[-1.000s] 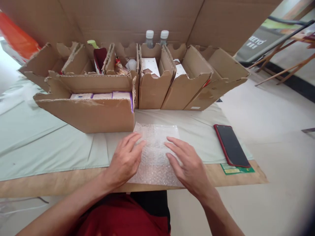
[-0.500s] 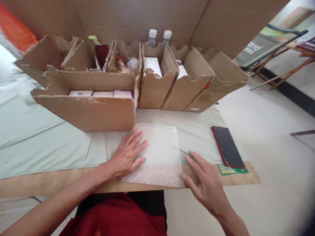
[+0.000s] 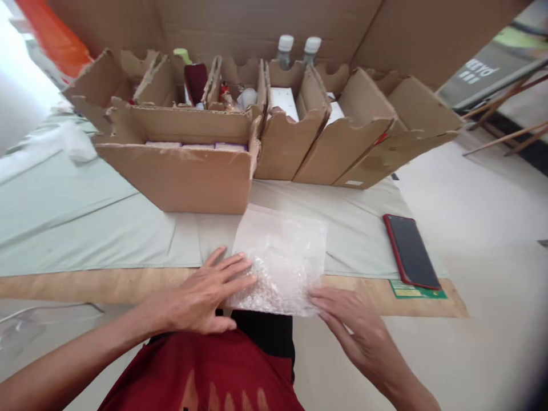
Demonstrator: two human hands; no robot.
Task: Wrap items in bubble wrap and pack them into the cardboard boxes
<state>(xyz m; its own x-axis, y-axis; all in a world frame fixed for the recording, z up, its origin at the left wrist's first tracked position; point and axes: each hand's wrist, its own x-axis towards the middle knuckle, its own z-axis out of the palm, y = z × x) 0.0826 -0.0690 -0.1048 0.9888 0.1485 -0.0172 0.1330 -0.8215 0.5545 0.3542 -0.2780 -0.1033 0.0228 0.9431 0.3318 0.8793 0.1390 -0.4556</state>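
Observation:
A clear sheet or bag of bubble wrap (image 3: 285,257) lies flat at the table's front edge, its near side reaching the wooden rim. My left hand (image 3: 205,294) rests with spread fingers on its lower left part, the thumb pointing off toward my lap. At the lower right corner, my right hand (image 3: 349,322) pinches the bubble wrap between fingertips and thumb. Just beyond the bubble wrap stands a long cardboard box (image 3: 180,180) with several purple-edged packs inside.
Several upright cardboard bins (image 3: 291,142) stand in a row behind, holding white boxes and small goods. Two white-capped bottles (image 3: 285,51) show behind them. A red-cased phone (image 3: 411,251) lies at the right on a green card (image 3: 417,291). Pale green cloth (image 3: 107,228) covers the table.
The bubble wrap's near edge has turned slightly. My left hand has slid down and left across it. My right hand has moved from beside the wrap to grasp its lower right corner.

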